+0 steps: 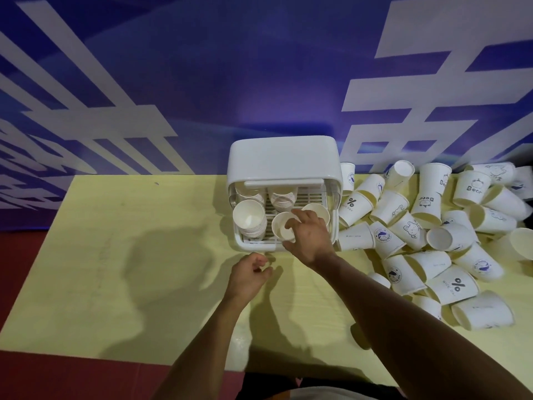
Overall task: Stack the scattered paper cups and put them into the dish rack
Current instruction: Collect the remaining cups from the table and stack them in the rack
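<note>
A white dish rack (284, 166) with its lid raised stands at the table's far middle. Inside it, several stacks of white paper cups stand with their mouths up, one at the front left (249, 217) and one at the back (282, 197). My right hand (310, 233) reaches into the rack and grips the rim of the front middle cup stack (281, 226). My left hand (249, 274) hovers over the table just in front of the rack, fingers loosely curled and holding nothing. A heap of scattered printed paper cups (432, 226) lies to the right of the rack.
The yellow table (129, 255) stretches bare to the left of the rack. A blue wall banner with white lettering (202, 82) rises right behind the table. The cup heap reaches the table's right edge and spreads toward its front.
</note>
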